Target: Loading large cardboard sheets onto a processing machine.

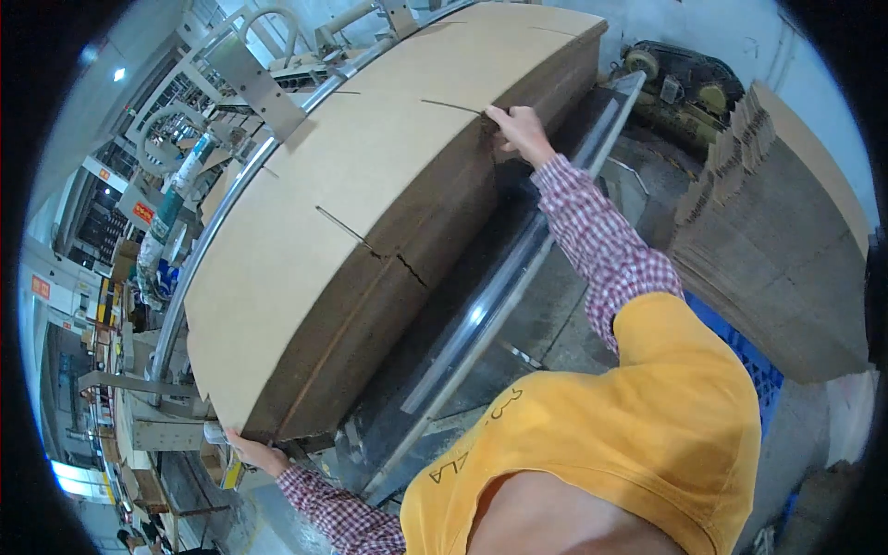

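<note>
The stack of tan board (305,213) lies on a dark bed (435,333), running from near left to far right, with a metal rail (222,203) along its left side. The right hand (523,134) is at the stack's upper right edge, its fingers touching the board at the end of the far slit (451,106). The left hand (259,453) touches the near left corner, partly hidden by its own wrist. Whether either hand is clamped on the board or merely laid against it cannot be told. Regarding progress, the sheets are already piled, and the slits, including the nearer slit (347,229), are present in the top sheet; piling appears well advanced. Alignment appears less settled: a dark jagged line (412,268) breaks the right face below the nearer slit, so evenness there is judged incomplete. Both hands being on the edges, handling is judged not finished. A second stack (777,250) stands on a blue pallet (740,344) to the right; whether it is done or outstanding cannot be established. A motor unit (684,88) stands at far right.
</note>
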Available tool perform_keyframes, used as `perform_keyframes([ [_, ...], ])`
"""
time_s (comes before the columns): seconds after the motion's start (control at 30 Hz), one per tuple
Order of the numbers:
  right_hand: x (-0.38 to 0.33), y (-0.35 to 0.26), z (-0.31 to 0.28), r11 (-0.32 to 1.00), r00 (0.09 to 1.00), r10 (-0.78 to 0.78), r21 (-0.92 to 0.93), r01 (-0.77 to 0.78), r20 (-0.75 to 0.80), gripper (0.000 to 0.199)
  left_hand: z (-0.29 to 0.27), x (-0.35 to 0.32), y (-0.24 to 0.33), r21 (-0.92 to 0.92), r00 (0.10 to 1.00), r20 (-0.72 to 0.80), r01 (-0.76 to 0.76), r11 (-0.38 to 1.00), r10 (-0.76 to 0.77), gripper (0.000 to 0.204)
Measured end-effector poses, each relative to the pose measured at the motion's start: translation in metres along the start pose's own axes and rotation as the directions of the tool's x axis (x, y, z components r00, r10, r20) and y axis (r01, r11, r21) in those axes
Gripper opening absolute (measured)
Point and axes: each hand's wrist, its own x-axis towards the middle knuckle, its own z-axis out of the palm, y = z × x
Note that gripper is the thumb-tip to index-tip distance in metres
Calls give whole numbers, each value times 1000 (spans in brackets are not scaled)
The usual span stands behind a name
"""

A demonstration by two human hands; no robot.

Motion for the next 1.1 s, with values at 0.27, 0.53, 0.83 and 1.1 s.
perform_keyframes([
  [0.27, 77, 17, -6, 719, 622, -595, 10, 695, -508, 35, 12, -12, 3, 179, 943, -207, -224, 958, 260, 52],
  [0.53, 170, 63, 18, 944, 648, -261, -50, 326, -716, 59, 3, -22, -3, 388, 930, -230, -182, 904, 286, 55],
  [0.83, 179, 72, -4, 687, 631, -536, -724, -60, -561, 30, -90, 53, -85, 793, 701, 301, -561, 239, 647, 38],
  [1.1, 71, 65, 112, 870, 618, -380, -40, 492, -688, 39, -102, 73, -58, 200, 839, -294, -415, 887, 459, 55],
])
